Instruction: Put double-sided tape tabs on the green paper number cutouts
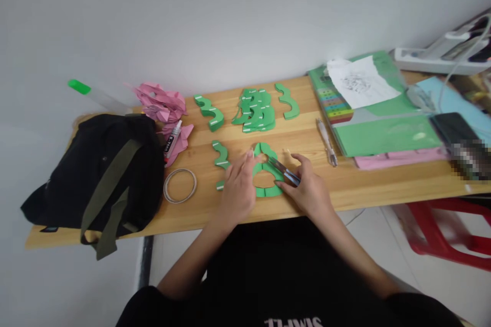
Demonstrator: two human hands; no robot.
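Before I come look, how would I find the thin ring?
Find the black bag at the left of the wooden table. Just right of it, nearer the table's front edge than the pink paper, lies the ring. Unlike them, it's pale, round and hollow.

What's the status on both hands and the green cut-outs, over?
Left hand at green cut-outs; right hand gripping blue-handled tool, tip over them. Cut-outs between hands. Tape roll off left, apart from both hands.

Cutout (220, 185) part-hidden, lettering (293, 322) cropped, print (356, 83) seemingly blurred
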